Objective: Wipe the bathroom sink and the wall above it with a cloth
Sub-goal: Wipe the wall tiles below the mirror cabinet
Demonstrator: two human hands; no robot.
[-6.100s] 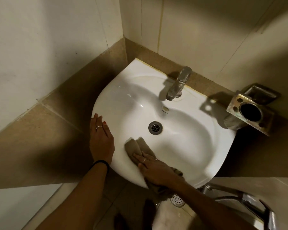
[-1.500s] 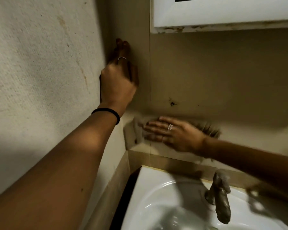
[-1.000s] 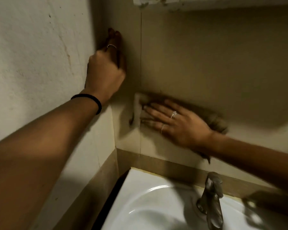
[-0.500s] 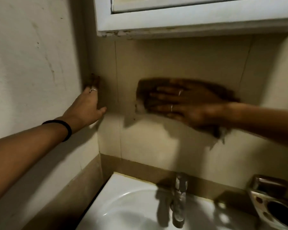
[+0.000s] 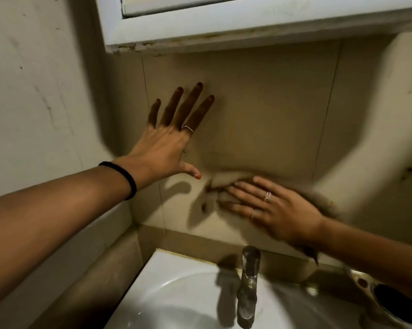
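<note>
My right hand (image 5: 273, 207) lies flat on a brown cloth (image 5: 220, 185), pressing it against the beige tiled wall (image 5: 266, 110) just above the sink. The cloth is blurred and trails out from under my palm toward the right. My left hand (image 5: 169, 141) rests open on the same wall, fingers spread and pointing up, a little left of and above the cloth. Below both hands is the white sink (image 5: 176, 295), with its metal tap (image 5: 247, 283) standing at the back rim.
A white-framed cabinet (image 5: 224, 27) hangs right above the wiped wall, its chipped lower edge close over my left fingers. The left side wall (image 5: 39, 91) meets the tiled wall in a corner. A metal holder (image 5: 394, 302) sits at the lower right, beside the sink.
My right hand has slid the cloth down the wall, from just under the cabinet to just above the sink. My left hand has left the corner and now lies spread on the back wall.
</note>
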